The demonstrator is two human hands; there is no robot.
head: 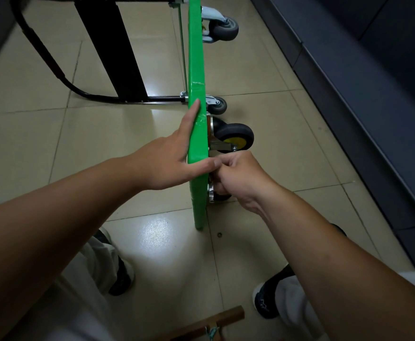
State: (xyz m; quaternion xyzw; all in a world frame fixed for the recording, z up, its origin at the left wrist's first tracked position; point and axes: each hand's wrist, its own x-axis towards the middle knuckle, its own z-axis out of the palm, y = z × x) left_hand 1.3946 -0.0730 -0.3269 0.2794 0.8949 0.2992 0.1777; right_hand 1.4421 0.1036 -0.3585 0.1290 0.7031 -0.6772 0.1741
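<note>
Left hand point(169, 163), fingers flat, braces upended green cart deck point(196, 70); right hand point(238, 178), fingers curled, grips lower caster point(212, 193), apparently mid-fitting; other casters point(233, 139) mounted.

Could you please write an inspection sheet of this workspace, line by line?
Surface: glossy tiled floor, one bright light reflection.
Job's things: green board standing on its edge, wheels on its right face, among them a yellow-hub wheel.
Clutter: small ring on the floor; wooden piece with green string.
Hands: left hand flat against the board; right hand curled round the lower wheel.
Cables: nothing seen.
Surroundings: dark cabinets right; black leg left.
</note>
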